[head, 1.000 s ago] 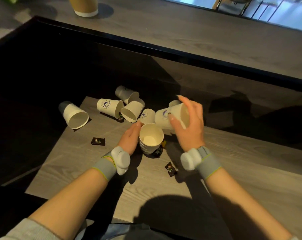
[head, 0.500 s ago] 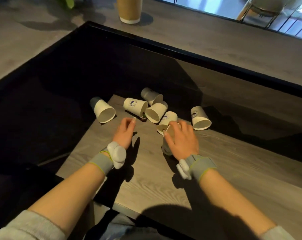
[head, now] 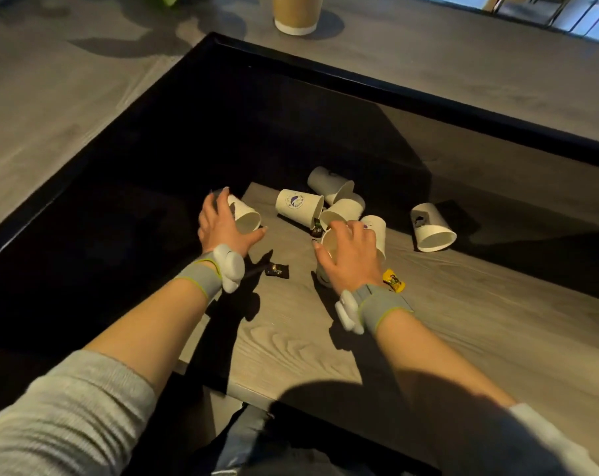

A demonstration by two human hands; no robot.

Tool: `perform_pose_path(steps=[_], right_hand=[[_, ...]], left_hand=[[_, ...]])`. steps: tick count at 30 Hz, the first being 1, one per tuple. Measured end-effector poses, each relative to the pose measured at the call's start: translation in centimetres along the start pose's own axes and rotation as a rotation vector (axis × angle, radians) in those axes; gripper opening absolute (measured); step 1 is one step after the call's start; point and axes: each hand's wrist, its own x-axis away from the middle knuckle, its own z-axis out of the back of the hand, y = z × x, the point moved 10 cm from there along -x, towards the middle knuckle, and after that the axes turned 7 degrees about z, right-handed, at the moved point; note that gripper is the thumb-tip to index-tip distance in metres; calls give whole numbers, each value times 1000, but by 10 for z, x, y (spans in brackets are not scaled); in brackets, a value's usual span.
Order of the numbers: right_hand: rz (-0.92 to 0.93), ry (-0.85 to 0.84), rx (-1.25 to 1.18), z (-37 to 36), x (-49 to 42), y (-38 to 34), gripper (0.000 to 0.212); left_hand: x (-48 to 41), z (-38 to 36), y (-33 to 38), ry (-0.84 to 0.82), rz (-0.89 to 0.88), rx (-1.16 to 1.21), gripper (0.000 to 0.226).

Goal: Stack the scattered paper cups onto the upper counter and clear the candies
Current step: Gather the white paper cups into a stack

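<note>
1. Head view: the left hand (head: 222,225) has its grip closed around a paper cup (head: 244,216) lying on its side at the left edge of the lower worktop (head: 463,314). The cup's long axis runs from far-left to near-right, its open mouth facing near-right; its base is hidden under the fingers.
2. The right hand (head: 351,259) wraps its grip over the rim of an upright stack of cups (head: 329,250), mouth upward. The palm covers most of the stack, so its cup count cannot be told.
3. Just beyond that hand, four cups (head: 339,211) lie tipped in a cluster near the worktop's far edge; a logo cup (head: 298,206) points its mouth right.
4. A lone cup (head: 430,228) lies well to the right, mouth toward the near edge.
5. A dark candy (head: 277,270) lies between the wrists; a yellow candy (head: 393,280) sits beside the right wrist; another dark one (head: 317,230) is half hidden among the cups.
6. A brown cup (head: 296,12) stands on the upper counter (head: 463,80), cut off at the top.
</note>
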Motion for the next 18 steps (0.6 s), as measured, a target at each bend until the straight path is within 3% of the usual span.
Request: perform_pose_path(steps=[4, 9, 18], right_hand=[[-7, -22, 20, -4, -12, -6, 46], [-2, 1, 63, 0, -12, -7, 47], [-55, -15, 139, -2, -9, -5, 47]], left_hand=[[-24, -9, -4, -123, 33, -152, 108], [-44, -21, -6, -307, 35, -55, 113], [-40, -32, -13, -398, 24, -116, 94]])
